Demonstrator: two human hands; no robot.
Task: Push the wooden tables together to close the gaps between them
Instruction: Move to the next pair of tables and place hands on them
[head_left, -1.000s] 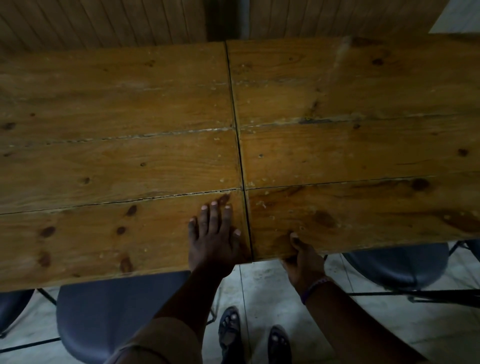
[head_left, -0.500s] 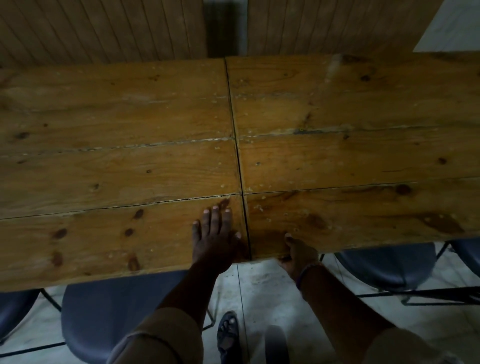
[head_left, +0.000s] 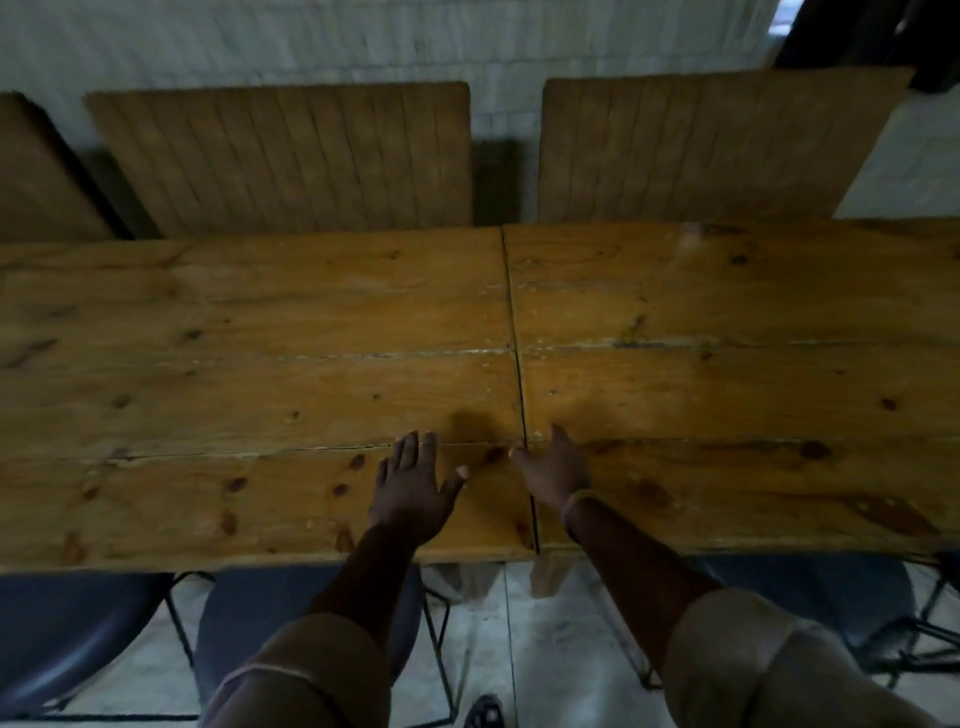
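Two plank-topped wooden tables stand side by side, the left table (head_left: 234, 364) and the right table (head_left: 753, 364). Only a thin dark seam (head_left: 519, 374) runs between them from the far edge to the near edge. My left hand (head_left: 413, 486) is over the left table's near plank, fingers spread, holding nothing. My right hand (head_left: 553, 467) is just right of the seam over the right table, fingers apart, thumb reaching to the seam. I cannot tell whether the palms press on the wood.
Dark blue chairs (head_left: 291, 613) with thin metal legs are tucked under the near edge of both tables. Slatted wooden panels (head_left: 291, 156) lean against the pale wall behind the tables. Pale tiled floor (head_left: 545, 649) lies below me, with one foot showing.
My right hand let go of the right table's near edge and came up over its top. My left hand shifted left, away from the seam. The view tilted up, showing the wall and panels.
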